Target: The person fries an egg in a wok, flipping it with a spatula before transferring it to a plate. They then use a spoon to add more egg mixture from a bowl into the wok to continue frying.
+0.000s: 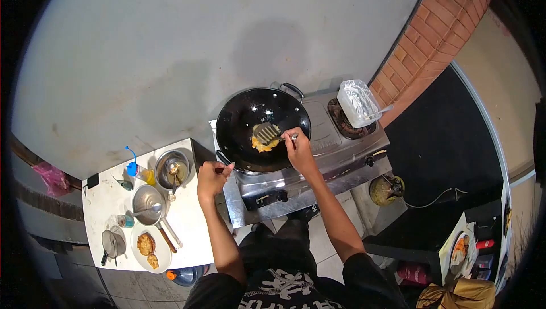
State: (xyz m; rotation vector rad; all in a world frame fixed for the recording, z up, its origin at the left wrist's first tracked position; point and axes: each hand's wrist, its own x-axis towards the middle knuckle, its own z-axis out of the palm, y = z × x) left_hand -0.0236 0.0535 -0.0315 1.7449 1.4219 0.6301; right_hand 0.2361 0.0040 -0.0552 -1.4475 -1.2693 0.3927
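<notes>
My right hand (pixel 297 148) is closed around the handle of a slotted spatula (pixel 266 133). The spatula's head lies over a piece of yellow-brown fried food (pixel 263 144) in a black wok (pixel 239 115), which sits on the left side of a gas stove. My left hand (pixel 212 179) is beside the wok's near-left handle (pixel 223 156), with its fingers curled and the fingertips together. Whether those fingers touch the handle or pinch something small cannot be made out.
Right of the wok, a clear plastic container (pixel 357 104) rests on the other burner of the stove (pixel 318 116). On the white table (pixel 193 223) at left are a metal bowl (pixel 165 164), a saucepan (pixel 146 198), a plate (pixel 141 260) of fried pieces and an oil bottle (pixel 145 176).
</notes>
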